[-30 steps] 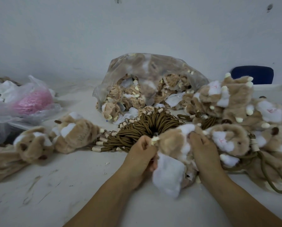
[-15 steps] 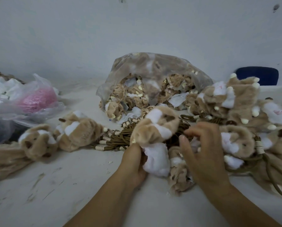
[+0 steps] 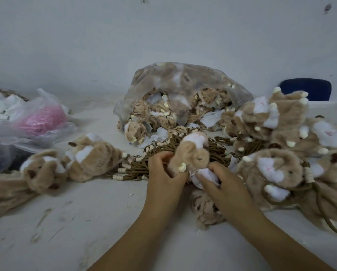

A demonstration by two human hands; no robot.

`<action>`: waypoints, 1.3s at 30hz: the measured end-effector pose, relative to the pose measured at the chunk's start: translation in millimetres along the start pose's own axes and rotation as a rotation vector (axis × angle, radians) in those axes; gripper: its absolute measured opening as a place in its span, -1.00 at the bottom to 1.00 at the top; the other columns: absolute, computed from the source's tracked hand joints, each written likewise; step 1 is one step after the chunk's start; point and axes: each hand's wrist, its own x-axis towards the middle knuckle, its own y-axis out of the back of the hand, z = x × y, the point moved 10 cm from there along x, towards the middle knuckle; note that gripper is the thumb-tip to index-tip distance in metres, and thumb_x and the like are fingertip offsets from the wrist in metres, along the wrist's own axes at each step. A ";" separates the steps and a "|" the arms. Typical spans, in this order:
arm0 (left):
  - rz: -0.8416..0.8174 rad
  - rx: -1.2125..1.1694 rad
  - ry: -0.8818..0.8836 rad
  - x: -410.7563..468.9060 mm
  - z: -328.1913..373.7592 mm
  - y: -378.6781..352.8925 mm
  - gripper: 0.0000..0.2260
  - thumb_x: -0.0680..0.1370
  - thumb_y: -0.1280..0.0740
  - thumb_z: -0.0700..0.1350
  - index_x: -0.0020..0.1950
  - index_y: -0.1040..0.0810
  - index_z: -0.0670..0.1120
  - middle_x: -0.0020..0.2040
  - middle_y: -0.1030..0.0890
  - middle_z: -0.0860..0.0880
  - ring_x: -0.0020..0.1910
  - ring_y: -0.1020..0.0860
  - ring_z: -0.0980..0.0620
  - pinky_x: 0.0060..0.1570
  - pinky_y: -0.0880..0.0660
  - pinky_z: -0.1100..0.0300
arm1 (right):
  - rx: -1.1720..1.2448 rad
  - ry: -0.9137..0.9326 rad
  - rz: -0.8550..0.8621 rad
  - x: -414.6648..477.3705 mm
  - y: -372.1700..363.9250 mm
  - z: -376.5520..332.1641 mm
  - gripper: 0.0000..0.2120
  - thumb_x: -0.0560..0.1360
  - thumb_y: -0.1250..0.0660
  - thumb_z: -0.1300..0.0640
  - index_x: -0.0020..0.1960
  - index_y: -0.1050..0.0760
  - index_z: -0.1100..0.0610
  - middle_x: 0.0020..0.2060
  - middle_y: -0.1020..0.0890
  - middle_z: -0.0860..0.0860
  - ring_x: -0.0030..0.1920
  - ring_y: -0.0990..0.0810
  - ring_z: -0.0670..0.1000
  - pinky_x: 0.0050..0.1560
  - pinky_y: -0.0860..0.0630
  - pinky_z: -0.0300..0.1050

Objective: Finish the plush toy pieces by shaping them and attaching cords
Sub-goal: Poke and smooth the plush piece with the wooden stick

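Observation:
A tan and white plush toy piece [image 3: 193,153] stands upright between my hands at the centre. My left hand [image 3: 163,173] grips its left side, fingers curled into the fur. My right hand [image 3: 220,180] pinches its white lower part [image 3: 204,176]. Right behind it lies a bundle of brown cords [image 3: 142,165] with cream wrapped ends. Another unshaped plush piece [image 3: 204,210] lies on the table under my right wrist.
A clear bag of plush pieces [image 3: 183,98] stands behind. A pile of plush toys with cords [image 3: 285,145] fills the right. Two plush toys [image 3: 71,161] lie at the left, near plastic bags with something pink [image 3: 44,118]. A blue chair back [image 3: 306,90] shows far right.
The plush piece has been turned and raised upright between my hands. My right hand has come back from the pile at the right and now pinches its white lower part.

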 end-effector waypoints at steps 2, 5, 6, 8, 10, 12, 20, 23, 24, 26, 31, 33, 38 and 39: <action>-0.040 0.062 -0.087 -3.6 9.0 -8.2 -0.74 0.42 -0.44 -0.06 -0.01 -0.42 0.15 -0.04 -0.50 0.12 -0.18 -0.51 0.26 -0.28 -0.48 0.39 | 0.023 -0.068 0.028 -0.2 5.1 10.3 -0.79 0.54 -0.28 0.01 -0.25 -0.38 0.01 -0.40 -0.48 -0.08 -0.40 -0.44 -0.15 -0.42 -0.32 -0.35; -0.093 0.181 -0.202 -11.5 21.9 -22.8 -0.88 0.49 -0.41 -0.12 -0.14 -0.48 -0.07 -0.20 -0.52 -0.03 -0.32 -0.43 0.14 -0.35 -0.37 0.28 | 0.033 -0.141 0.084 -0.4 13.3 22.2 -0.87 0.55 -0.24 0.01 -0.18 -0.45 -0.04 -0.26 -0.58 -0.21 -0.28 -0.53 -0.25 -0.35 -0.37 -0.42; -0.104 0.179 -0.233 -13.1 25.2 -25.1 -0.87 0.51 -0.41 -0.10 -0.14 -0.50 -0.11 -0.21 -0.53 -0.05 -0.31 -0.44 0.09 -0.34 -0.37 0.24 | 0.055 -0.161 0.103 -0.9 15.5 25.5 -0.87 0.55 -0.23 0.01 -0.18 -0.46 -0.06 -0.25 -0.58 -0.25 -0.26 -0.53 -0.26 -0.35 -0.37 -0.44; -0.128 0.157 -0.266 -15.4 29.0 -27.8 -0.83 0.54 -0.40 -0.06 -0.12 -0.51 -0.13 -0.20 -0.53 -0.05 -0.27 -0.47 0.04 -0.31 -0.39 0.20 | 0.094 -0.198 0.134 -1.6 19.0 31.8 -0.86 0.56 -0.24 0.00 -0.17 -0.46 -0.05 -0.25 -0.59 -0.22 -0.26 -0.54 -0.23 -0.35 -0.39 -0.42; -0.141 0.165 -0.251 -14.7 26.3 -29.3 -0.81 0.55 -0.40 -0.02 -0.11 -0.51 -0.12 -0.18 -0.54 -0.04 -0.24 -0.48 0.03 -0.28 -0.41 0.15 | 0.121 -0.215 0.152 -1.1 21.1 33.5 -0.89 0.55 -0.26 0.00 -0.15 -0.46 -0.07 -0.25 -0.59 -0.20 -0.25 -0.55 -0.21 -0.35 -0.40 -0.41; -0.126 0.190 -0.204 -10.9 18.7 -28.3 -0.79 0.54 -0.40 0.03 -0.14 -0.48 -0.08 -0.20 -0.53 -0.02 -0.29 -0.45 0.09 -0.32 -0.39 0.18 | 0.144 -0.208 0.143 -0.7 20.7 28.8 -0.93 0.52 -0.31 -0.01 -0.13 -0.44 -0.15 -0.23 -0.59 -0.25 -0.23 -0.56 -0.24 -0.35 -0.41 -0.43; -0.121 0.049 -0.105 -6.5 7.8 -19.7 -0.82 0.56 -0.33 -0.03 -0.14 -0.52 -0.12 -0.24 -0.56 -0.08 -0.31 -0.47 0.02 -0.33 -0.40 0.18 | 0.124 -0.005 -0.022 -2.1 3.8 -8.6 -0.86 0.51 -0.34 -0.01 0.04 -0.50 -0.21 -0.06 -0.57 -0.24 0.01 -0.54 -0.25 -0.12 -0.41 -0.49; -0.202 -0.037 -0.066 -10.0 5.4 -28.0 -0.82 0.59 -0.31 0.00 -0.06 -0.57 -0.10 -0.16 -0.61 -0.11 -0.26 -0.51 0.03 -0.25 -0.45 0.15 | 0.103 0.019 0.014 0.4 9.0 -9.2 -0.79 0.51 -0.27 -0.07 0.11 -0.55 -0.10 -0.01 -0.54 -0.20 0.04 -0.50 -0.28 -0.05 -0.35 -0.53; -0.233 -0.086 -0.033 -10.6 3.3 -31.5 -0.82 0.57 -0.31 0.04 -0.09 -0.58 -0.05 -0.19 -0.61 -0.06 -0.25 -0.52 0.10 -0.22 -0.46 0.17 | 0.102 0.014 0.019 1.3 9.3 -7.2 -0.79 0.51 -0.29 -0.03 0.12 -0.57 -0.08 0.00 -0.53 -0.19 0.04 -0.50 -0.29 -0.05 -0.35 -0.53; -0.300 -0.178 0.037 -12.1 -1.3 -38.9 -0.81 0.48 -0.32 0.13 -0.12 -0.58 0.02 -0.24 -0.63 0.08 -0.23 -0.57 0.18 -0.21 -0.50 0.22 | 0.087 -0.001 0.008 2.3 7.1 -2.2 -0.78 0.54 -0.33 0.10 0.17 -0.58 0.00 0.02 -0.50 -0.18 0.04 -0.49 -0.28 -0.05 -0.36 -0.52; -0.326 -0.325 0.128 -9.0 -10.6 -40.7 -0.80 0.46 -0.39 0.12 0.02 -0.67 0.10 -0.01 -0.71 -0.03 0.02 -0.67 -0.02 0.04 -0.61 0.04 | 0.063 0.012 -0.094 -0.5 -3.7 -4.0 -0.73 0.55 -0.26 -0.08 0.18 -0.56 -0.03 0.05 -0.47 -0.18 0.07 -0.50 -0.23 -0.05 -0.40 -0.47; -0.325 -0.390 0.164 -8.1 -13.0 -40.8 -0.81 0.47 -0.40 0.05 0.04 -0.68 0.08 0.04 -0.70 -0.08 0.08 -0.66 -0.09 0.13 -0.59 -0.07 | 0.111 0.013 -0.108 -2.3 -3.2 -5.0 -0.68 0.53 -0.16 -0.17 0.18 -0.53 -0.10 0.07 -0.49 -0.20 0.10 -0.50 -0.23 -0.01 -0.40 -0.47; -0.354 -0.507 0.204 -10.0 -14.8 -46.5 -0.80 0.47 -0.39 0.00 0.05 -0.70 0.02 0.06 -0.70 -0.11 0.05 -0.67 -0.03 0.02 -0.58 0.14 | 0.294 -0.137 -0.021 0.4 5.5 15.3 -0.84 0.58 -0.18 -0.08 0.08 -0.49 -0.09 -0.06 -0.62 -0.17 -0.03 -0.60 -0.21 -0.12 -0.53 -0.34; -0.367 -0.525 0.217 -10.9 -14.7 -47.9 -0.80 0.48 -0.38 -0.01 0.05 -0.70 0.02 0.08 -0.70 -0.12 0.08 -0.66 -0.04 0.06 -0.58 0.13 | 0.267 -0.146 -0.037 1.3 3.9 18.2 -0.87 0.58 -0.20 -0.02 0.03 -0.51 -0.07 -0.07 -0.61 -0.13 -0.06 -0.59 -0.21 -0.13 -0.51 -0.36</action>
